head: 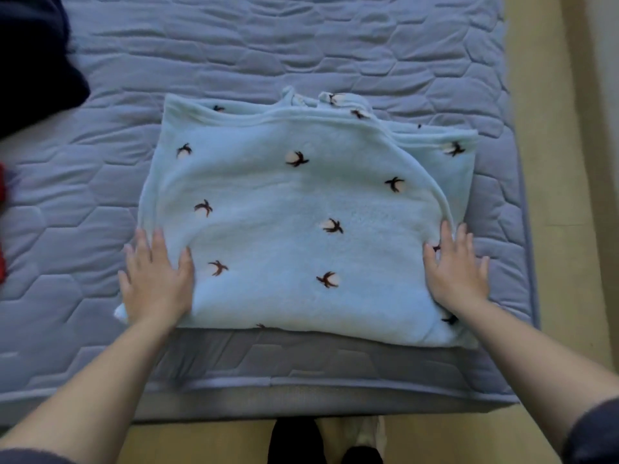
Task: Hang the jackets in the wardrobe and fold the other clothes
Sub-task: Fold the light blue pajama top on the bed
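A quilted blue-grey bed (301,45) fills the view, with pale floor (552,195) along its right side and near end. One folded light-blue fleece garment (284,229) lies on the bed near its front edge. Two hands press it flat, the left hand (157,279) and the right hand (457,272), fingers (160,242) straight and spread. A dark cloth (30,61) and something red (2,229), possibly clothing, are cut off at the left.
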Demonstrator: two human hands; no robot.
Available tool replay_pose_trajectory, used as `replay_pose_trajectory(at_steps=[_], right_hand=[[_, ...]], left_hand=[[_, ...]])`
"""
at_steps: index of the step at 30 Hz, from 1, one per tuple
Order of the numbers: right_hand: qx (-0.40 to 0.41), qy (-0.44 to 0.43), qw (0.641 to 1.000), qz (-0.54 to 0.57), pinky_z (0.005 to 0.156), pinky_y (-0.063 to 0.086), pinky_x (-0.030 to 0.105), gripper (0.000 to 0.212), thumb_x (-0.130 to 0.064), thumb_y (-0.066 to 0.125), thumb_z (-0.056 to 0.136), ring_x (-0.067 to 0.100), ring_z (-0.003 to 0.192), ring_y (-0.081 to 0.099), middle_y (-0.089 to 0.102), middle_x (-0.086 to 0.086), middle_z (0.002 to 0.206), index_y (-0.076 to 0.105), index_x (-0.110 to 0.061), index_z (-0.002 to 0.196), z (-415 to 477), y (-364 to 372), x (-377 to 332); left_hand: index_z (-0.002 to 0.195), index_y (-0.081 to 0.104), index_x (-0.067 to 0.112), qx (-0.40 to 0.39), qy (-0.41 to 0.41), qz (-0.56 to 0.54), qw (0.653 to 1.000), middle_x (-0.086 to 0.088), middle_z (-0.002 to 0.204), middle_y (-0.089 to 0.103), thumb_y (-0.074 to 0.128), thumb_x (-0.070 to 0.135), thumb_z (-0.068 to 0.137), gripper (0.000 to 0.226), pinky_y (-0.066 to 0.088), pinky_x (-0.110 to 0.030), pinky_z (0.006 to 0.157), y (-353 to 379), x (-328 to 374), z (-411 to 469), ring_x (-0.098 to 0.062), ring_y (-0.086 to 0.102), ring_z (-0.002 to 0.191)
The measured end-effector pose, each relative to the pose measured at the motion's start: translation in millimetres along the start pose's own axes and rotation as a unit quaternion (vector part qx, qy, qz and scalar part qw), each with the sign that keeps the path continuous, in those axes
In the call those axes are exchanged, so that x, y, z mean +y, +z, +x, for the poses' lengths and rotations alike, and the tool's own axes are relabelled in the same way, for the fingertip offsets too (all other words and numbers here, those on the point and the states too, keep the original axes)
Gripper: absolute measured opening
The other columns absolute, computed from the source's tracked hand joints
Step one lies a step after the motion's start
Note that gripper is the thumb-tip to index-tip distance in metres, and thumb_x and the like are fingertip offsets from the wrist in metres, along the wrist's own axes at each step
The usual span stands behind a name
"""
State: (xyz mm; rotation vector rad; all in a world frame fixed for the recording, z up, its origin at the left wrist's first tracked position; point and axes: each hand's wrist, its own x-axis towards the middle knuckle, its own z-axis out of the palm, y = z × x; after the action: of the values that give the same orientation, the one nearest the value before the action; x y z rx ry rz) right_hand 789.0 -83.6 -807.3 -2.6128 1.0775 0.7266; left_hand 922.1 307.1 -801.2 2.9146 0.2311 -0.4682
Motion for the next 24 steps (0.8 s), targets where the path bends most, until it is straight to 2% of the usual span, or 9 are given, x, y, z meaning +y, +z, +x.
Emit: replay_pose_trajectory(at_steps=[3,5,7,10,12,15,18,22,24], right_hand=[[-0.003,-0.006,0.999,0.041,0.114,0.006,0.056,0.061,-0.037,0.029,0.098,0.025,0.147,0.000,-0.003,0.005,0.160,0.006,-0.021,0.152,-7,-20,-15],[0.007,0.007,0.988,0.153,0.113,0.018,0.051,0.062,-0.033,0.035,0.097,0.028,0.146,0.010,0.002,0.006,0.160,0.008,-0.021,0.152,-9,-29,-28],[0.018,0.107,0.953,0.283,0.108,0.028,0.044,0.061,-0.035,0.037,0.097,0.033,0.138,0.028,0.019,0.012,0.155,0.015,-0.016,0.150,-7,-37,-35],[0.017,0.237,0.895,0.377,0.098,0.036,0.039,0.056,-0.041,0.039,0.096,0.036,0.124,0.045,0.042,0.018,0.141,0.036,-0.005,0.140,5,-41,-30],[-0.041,0.221,0.896,0.383,0.095,0.040,0.038,0.057,-0.040,0.045,0.094,0.036,0.120,0.049,0.049,0.017,0.136,0.042,-0.001,0.135,8,-43,-27],[-0.045,0.177,0.908,0.376,0.086,0.039,0.032,0.050,-0.029,0.053,0.094,0.035,0.118,0.052,0.053,0.018,0.132,0.047,0.003,0.132,-2,-39,-19],[-0.055,0.193,0.884,0.423,0.083,0.041,0.031,0.045,-0.021,0.060,0.092,0.032,0.114,0.056,0.058,0.012,0.124,0.051,0.004,0.128,-32,-22,-4],[-0.298,0.267,0.801,0.446,0.076,0.054,0.039,0.045,-0.018,0.074,0.081,0.032,0.100,0.064,0.066,0.013,0.115,0.057,-0.003,0.121,-100,4,24],[-0.330,0.253,0.768,0.488,0.076,0.056,0.042,0.043,-0.020,0.073,0.082,0.029,0.099,0.065,0.068,0.009,0.112,0.058,-0.010,0.120,-110,6,34]], left_hand=[[0.147,0.022,0.005,0.062,-0.177,-0.203,0.961,-0.020,0.152,0.024,0.056,0.041,0.090,0.076,0.024,-0.051,0.112,-4,-5,-48,-0.037,0.026,0.139],[0.145,0.023,0.004,0.095,-0.310,-0.356,0.877,-0.016,0.147,0.034,0.064,0.040,0.086,0.081,0.034,-0.046,0.108,-4,5,-82,-0.033,0.038,0.132],[0.147,0.020,0.010,0.060,-0.419,-0.492,0.761,-0.010,0.145,0.037,0.066,0.040,0.086,0.082,0.040,-0.042,0.102,-1,25,-108,-0.027,0.044,0.127],[0.133,0.038,0.012,-0.072,-0.420,-0.696,0.579,-0.011,0.135,0.053,0.065,0.032,0.087,0.057,0.050,-0.045,0.090,12,71,-119,-0.026,0.056,0.116],[0.117,0.054,0.012,-0.145,-0.389,-0.735,0.536,-0.010,0.122,0.063,0.068,0.027,0.084,0.038,0.051,-0.047,0.090,15,100,-120,-0.025,0.061,0.109],[0.109,0.059,0.008,-0.130,-0.401,-0.711,0.563,-0.009,0.112,0.066,0.072,0.017,0.082,0.032,0.050,-0.045,0.093,16,115,-121,-0.023,0.064,0.100],[0.121,0.054,0.002,-0.101,-0.404,-0.643,0.643,-0.007,0.115,0.062,0.070,0.013,0.081,0.044,0.050,-0.035,0.089,6,92,-118,-0.021,0.061,0.100],[0.110,0.060,0.000,-0.113,-0.399,-0.525,0.743,-0.012,0.109,0.065,0.065,0.014,0.081,0.033,0.046,-0.031,0.072,-10,29,-114,-0.023,0.060,0.089],[0.107,0.059,0.000,-0.152,-0.391,-0.490,0.764,-0.012,0.108,0.065,0.068,0.020,0.079,0.035,0.049,-0.036,0.076,-13,5,-111,-0.026,0.061,0.090]])
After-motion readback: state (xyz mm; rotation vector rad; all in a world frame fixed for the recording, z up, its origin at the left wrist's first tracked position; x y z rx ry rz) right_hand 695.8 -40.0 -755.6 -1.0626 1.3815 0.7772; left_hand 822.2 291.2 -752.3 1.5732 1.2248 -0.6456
